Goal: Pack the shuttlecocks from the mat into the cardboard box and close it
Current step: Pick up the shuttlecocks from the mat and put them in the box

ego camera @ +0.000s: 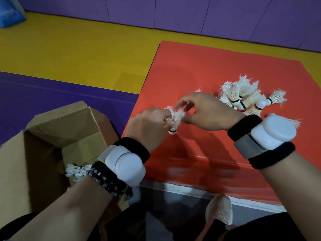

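My left hand [149,126] is closed around a white feather shuttlecock [173,121], its cork pointing down over the red mat [199,70]. My right hand [206,112] pinches the frayed feathers of that same shuttlecock from the right. A pile of several white shuttlecocks [246,98] lies on the mat just behind my right wrist. The open cardboard box [57,133] stands at the lower left, flaps up, with a shuttlecock [78,171] showing inside beside my left forearm.
Yellow and purple floor mats [78,54] lie behind the box, with purple wall padding [208,14] at the back. A blue bag [10,13] sits in the top left corner. A shoe [218,211] is visible below the red mat's near edge.
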`<action>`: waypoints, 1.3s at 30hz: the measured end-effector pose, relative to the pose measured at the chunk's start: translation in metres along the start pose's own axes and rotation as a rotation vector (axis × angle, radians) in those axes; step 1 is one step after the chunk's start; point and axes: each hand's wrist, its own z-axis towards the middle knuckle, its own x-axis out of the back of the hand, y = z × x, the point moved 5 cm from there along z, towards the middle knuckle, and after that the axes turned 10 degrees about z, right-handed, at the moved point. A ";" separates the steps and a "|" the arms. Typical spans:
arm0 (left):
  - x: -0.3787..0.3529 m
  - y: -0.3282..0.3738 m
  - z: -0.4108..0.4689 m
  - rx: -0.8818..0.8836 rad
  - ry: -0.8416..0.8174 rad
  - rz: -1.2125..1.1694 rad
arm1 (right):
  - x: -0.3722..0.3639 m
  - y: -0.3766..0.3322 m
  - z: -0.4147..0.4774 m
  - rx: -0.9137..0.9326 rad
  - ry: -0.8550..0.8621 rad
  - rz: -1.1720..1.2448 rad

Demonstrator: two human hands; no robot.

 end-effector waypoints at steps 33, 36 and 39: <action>0.019 -0.031 0.000 0.108 0.030 0.094 | -0.003 0.049 0.023 -0.239 0.222 -0.347; 0.028 -0.040 -0.001 0.131 0.018 0.114 | -0.005 0.031 0.028 -0.173 0.196 -0.233; 0.039 -0.059 -0.003 0.178 -0.019 0.217 | -0.016 -0.001 0.033 -0.056 0.184 -0.156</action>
